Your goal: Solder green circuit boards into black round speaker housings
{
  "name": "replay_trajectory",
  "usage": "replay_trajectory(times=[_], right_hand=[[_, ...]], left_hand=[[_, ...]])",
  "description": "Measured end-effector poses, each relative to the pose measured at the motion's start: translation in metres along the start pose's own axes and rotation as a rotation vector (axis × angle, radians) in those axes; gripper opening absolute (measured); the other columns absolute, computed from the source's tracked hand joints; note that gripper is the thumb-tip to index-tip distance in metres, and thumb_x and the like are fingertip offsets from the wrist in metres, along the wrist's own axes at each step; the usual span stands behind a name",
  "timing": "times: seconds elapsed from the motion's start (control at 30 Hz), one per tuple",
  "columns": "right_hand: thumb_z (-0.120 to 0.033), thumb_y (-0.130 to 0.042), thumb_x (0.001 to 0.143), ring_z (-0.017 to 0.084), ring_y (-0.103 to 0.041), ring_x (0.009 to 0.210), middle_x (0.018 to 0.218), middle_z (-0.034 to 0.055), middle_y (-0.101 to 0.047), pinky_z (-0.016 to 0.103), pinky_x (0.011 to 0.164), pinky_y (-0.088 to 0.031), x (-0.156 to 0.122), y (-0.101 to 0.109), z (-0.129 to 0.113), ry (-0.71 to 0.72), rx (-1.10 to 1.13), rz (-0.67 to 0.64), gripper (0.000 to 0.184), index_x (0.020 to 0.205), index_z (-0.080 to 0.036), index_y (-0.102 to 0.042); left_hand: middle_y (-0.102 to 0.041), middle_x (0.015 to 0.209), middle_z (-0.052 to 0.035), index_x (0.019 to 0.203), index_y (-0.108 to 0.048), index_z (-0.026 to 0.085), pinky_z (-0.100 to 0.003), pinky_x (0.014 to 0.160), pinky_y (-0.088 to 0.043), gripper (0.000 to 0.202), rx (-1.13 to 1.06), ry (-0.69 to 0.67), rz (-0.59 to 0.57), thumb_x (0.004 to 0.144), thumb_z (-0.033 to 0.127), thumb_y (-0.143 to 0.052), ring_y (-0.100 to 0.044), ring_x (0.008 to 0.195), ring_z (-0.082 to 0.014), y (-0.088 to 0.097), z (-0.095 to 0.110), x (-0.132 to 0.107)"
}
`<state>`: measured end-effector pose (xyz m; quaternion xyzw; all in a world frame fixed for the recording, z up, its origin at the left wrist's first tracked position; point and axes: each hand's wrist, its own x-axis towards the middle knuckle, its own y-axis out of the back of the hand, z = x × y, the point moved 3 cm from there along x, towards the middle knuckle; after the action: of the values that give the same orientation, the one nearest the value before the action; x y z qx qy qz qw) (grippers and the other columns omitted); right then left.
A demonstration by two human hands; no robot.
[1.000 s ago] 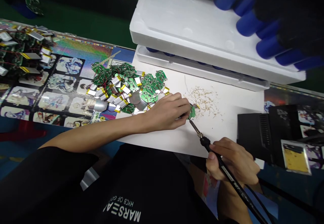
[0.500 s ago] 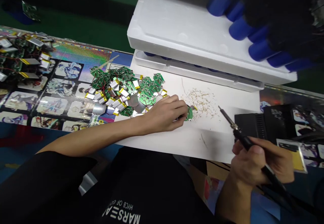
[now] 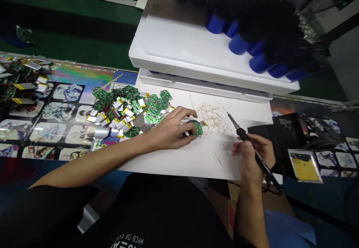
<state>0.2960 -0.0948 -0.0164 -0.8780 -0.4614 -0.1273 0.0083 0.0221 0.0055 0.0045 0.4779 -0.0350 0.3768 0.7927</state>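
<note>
- Green board: pinched in the curled fingers of the left hand, resting on a white sheet.
- Right hand: closed around a soldering iron, its tip just right of the board.
- Scraps: just above the board.
- Risks: a slip of the hot tip could burn the left fingers; stray scraps could short the board.

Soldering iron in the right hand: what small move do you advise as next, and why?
Probably the right hand should lower the tip of the soldering iron onto the green circuit board. The fingers of the left hand seem to hold that board steady on the white sheet, and the tip appears raised just to its right, not touching it.
</note>
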Motion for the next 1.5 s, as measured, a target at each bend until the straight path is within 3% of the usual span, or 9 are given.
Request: replay_trajectory(times=[0.1,0.37,0.57,0.67,0.83,0.93,1.17,1.3,1.5], right_hand=[[-0.042,-0.084,0.088,0.016,-0.072,0.056,0.086,0.0015,-0.076,0.028,0.048,-0.057,0.005,-0.007,0.005,-0.011,0.007,-0.006,0.032,0.106,-0.02,-0.07],[-0.038,-0.081,0.092,0.023,-0.083,0.086,0.094,0.0066,-0.083,0.038,0.083,-0.068,0.004,-0.024,0.017,0.018,-0.115,-0.142,0.025,0.11,-0.022,-0.074],[-0.036,-0.073,0.094,0.02,-0.077,0.075,0.087,0.0043,-0.076,0.031,0.069,-0.062,-0.004,-0.009,0.017,0.16,-0.155,-0.143,0.017,0.103,-0.021,-0.074],[-0.034,-0.073,0.091,0.02,-0.075,0.075,0.085,0.0039,-0.074,0.031,0.069,-0.061,-0.005,-0.005,0.016,0.179,-0.152,-0.151,0.015,0.099,-0.021,-0.075],[-0.032,-0.073,0.089,0.02,-0.073,0.078,0.087,0.0041,-0.073,0.032,0.07,-0.061,-0.006,-0.006,0.017,0.196,-0.151,-0.178,0.015,0.099,-0.021,-0.075],[-0.03,-0.071,0.089,0.019,-0.073,0.08,0.089,0.0037,-0.072,0.032,0.072,-0.061,-0.005,-0.007,0.019,0.2,-0.175,-0.214,0.015,0.101,-0.021,-0.074],[-0.023,-0.07,0.089,0.018,-0.073,0.082,0.091,0.0015,-0.072,0.029,0.074,-0.06,-0.007,-0.006,0.022,0.224,-0.2,-0.233,0.014,0.103,-0.023,-0.074],[-0.027,-0.071,0.089,0.019,-0.073,0.079,0.09,0.0024,-0.073,0.029,0.071,-0.06,-0.007,-0.002,0.023,0.274,-0.174,-0.175,0.013,0.1,-0.023,-0.075],[-0.034,-0.075,0.085,0.024,-0.076,0.078,0.088,0.0031,-0.077,0.034,0.074,-0.063,-0.003,-0.001,0.036,0.251,-0.293,-0.243,0.017,0.099,-0.025,-0.077]], left_hand=[[-0.05,0.159,-0.0167,0.107,-0.069,0.021,-0.046,0.116,-0.051,0.012,-0.099,0.053,-0.114,0.102,0.031,-0.071,-0.053,0.146,-0.0327,0.0,-0.004,-0.003],[-0.064,0.149,-0.0084,0.102,-0.069,0.023,-0.031,0.109,-0.054,0.008,-0.389,0.093,-0.356,0.097,0.022,-0.075,-0.07,0.129,-0.0224,0.009,-0.009,0.0],[-0.07,0.146,-0.009,0.1,-0.072,0.023,-0.031,0.111,-0.054,0.015,-0.503,0.119,-0.457,0.092,0.028,-0.085,-0.07,0.131,-0.0231,0.052,-0.002,0.007],[-0.072,0.144,-0.0083,0.098,-0.074,0.023,-0.036,0.109,-0.059,0.015,-0.43,0.161,-0.364,0.09,0.028,-0.086,-0.071,0.131,-0.0254,0.087,-0.009,0.006],[-0.078,0.133,-0.0017,0.093,-0.076,0.027,-0.041,0.1,-0.066,0.02,-0.198,0.253,0.037,0.082,0.032,-0.092,-0.074,0.125,-0.0252,0.151,-0.029,-0.009],[-0.079,0.13,-0.0003,0.088,-0.076,0.025,-0.046,0.103,-0.065,0.029,-0.138,0.327,0.211,0.073,0.036,-0.098,-0.075,0.124,-0.0254,0.174,-0.043,-0.024],[-0.079,0.125,0.0012,0.085,-0.069,0.021,-0.061,0.118,-0.054,0.056,-0.109,0.575,0.536,0.058,0.054,-0.104,-0.072,0.123,-0.025,0.197,-0.111,-0.057],[-0.074,0.13,-0.0078,0.085,-0.061,0.018,-0.059,0.124,-0.048,0.074,-0.067,0.721,0.65,0.05,0.07,-0.098,-0.067,0.127,-0.0279,0.203,-0.164,-0.058],[-0.073,0.129,-0.014,0.086,-0.062,0.018,-0.044,0.113,-0.053,0.035,0.062,0.808,0.61,0.068,0.037,-0.085,-0.069,0.123,-0.0281,0.206,-0.218,-0.042]])
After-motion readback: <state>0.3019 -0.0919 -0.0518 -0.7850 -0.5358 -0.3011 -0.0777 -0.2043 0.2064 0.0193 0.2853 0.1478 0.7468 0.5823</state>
